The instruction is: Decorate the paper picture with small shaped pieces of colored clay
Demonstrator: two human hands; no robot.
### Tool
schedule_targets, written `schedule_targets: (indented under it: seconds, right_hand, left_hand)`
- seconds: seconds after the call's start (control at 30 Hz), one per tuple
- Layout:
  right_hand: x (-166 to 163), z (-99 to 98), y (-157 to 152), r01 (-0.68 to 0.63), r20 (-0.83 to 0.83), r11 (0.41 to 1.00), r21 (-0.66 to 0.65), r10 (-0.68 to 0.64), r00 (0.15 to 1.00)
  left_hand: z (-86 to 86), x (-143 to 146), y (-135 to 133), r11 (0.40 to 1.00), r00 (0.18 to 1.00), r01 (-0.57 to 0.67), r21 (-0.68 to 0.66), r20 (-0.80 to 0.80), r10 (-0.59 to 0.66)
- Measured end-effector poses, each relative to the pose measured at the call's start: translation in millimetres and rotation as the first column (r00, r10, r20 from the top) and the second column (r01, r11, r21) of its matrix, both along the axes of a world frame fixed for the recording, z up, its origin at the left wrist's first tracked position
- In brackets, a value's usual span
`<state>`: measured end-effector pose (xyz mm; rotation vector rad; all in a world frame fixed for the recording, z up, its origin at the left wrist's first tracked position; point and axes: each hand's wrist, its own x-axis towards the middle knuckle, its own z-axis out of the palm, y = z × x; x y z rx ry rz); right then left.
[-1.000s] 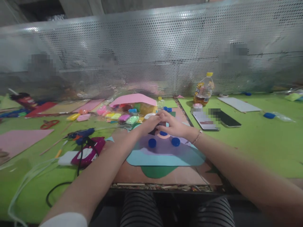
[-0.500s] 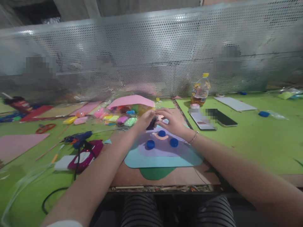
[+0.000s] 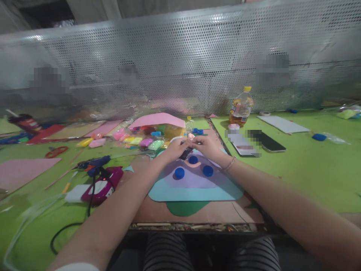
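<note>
Both my hands meet over a layered paper shape: a light blue sheet [image 3: 194,192] with a lilac piece [image 3: 194,178] on top. Three blue bottle caps [image 3: 179,172] lie on the lilac piece. My left hand [image 3: 175,148] pinches a small dark object [image 3: 186,153] that I cannot name. My right hand [image 3: 207,146] has its fingertips closed on the same object from the other side. A bracelet is on my right wrist.
A brown board [image 3: 197,212] lies under the paper on a green table. At the left are a blue glue gun [image 3: 94,163], a magenta device [image 3: 103,184], red scissors [image 3: 56,151] and clay packets [image 3: 146,142]. A bottle [image 3: 240,106] and phones [image 3: 266,141] are at the right. A perforated metal screen stands behind.
My hands have dropped slightly toward the paper shape and stay joined on the small dark object. The view shifted a little.
</note>
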<state>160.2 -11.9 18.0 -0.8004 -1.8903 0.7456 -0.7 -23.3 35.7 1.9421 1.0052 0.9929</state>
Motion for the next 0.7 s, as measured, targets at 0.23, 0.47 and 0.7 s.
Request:
schedule_targets:
  seconds: [0.23,0.47,0.7]
  right_hand:
    - [0.2,7.1,-6.3,0.06,-0.024,0.997,0.054,-0.059,0.998]
    - [2.1,20.9,-12.6,0.145,-0.104,0.981,0.125,-0.133,0.986]
    - [2.7,25.3,-20.4,0.161,-0.075,0.941,0.296,-0.145,0.987]
  left_hand:
    - [5.4,-2.3,-3.1,0.998,0.997,0.016,-0.068,0.08,-0.011]
    - [-2.1,-7.5,1.3,0.975,0.983,0.097,-0.201,0.17,-0.063]
    - [2.1,-9.3,3.4,0.99,0.977,0.097,-0.106,0.2,-0.074]
